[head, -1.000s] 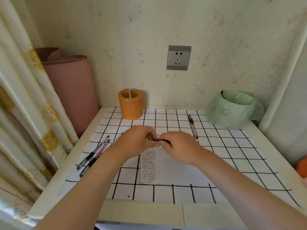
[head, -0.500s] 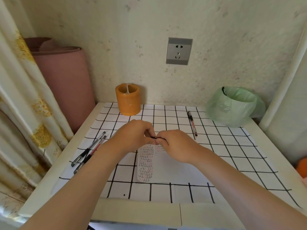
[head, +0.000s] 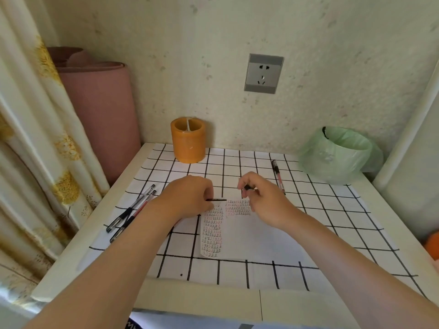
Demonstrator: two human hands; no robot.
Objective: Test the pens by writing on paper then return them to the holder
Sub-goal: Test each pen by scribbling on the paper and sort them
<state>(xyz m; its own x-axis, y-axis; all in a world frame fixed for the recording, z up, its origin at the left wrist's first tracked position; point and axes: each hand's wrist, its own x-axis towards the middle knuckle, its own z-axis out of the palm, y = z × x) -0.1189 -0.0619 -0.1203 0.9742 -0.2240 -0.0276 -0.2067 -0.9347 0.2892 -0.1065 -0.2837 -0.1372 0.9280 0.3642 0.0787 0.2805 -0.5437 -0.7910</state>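
My left hand (head: 190,197) grips a pen whose thin dark tip (head: 217,199) sticks out to the right over the paper. My right hand (head: 260,198) pinches the small black pen cap (head: 247,187), held apart from the pen. Under both hands lies a white sheet of paper (head: 251,236) with rows of small written marks. The orange pen holder (head: 188,139) stands at the back of the table. Two pens (head: 130,213) lie side by side at the left, and one pen (head: 277,175) lies at the back right.
A checked cloth (head: 332,222) covers the white table. A bin lined with a green bag (head: 338,154) sits at the back right. A pink rolled mat (head: 99,115) and a curtain (head: 31,138) stand to the left. An orange object (head: 433,244) shows at the right edge.
Both hands were joined on the pen; now they have drawn apart, the cap off in my right hand and the bare tip showing from my left.
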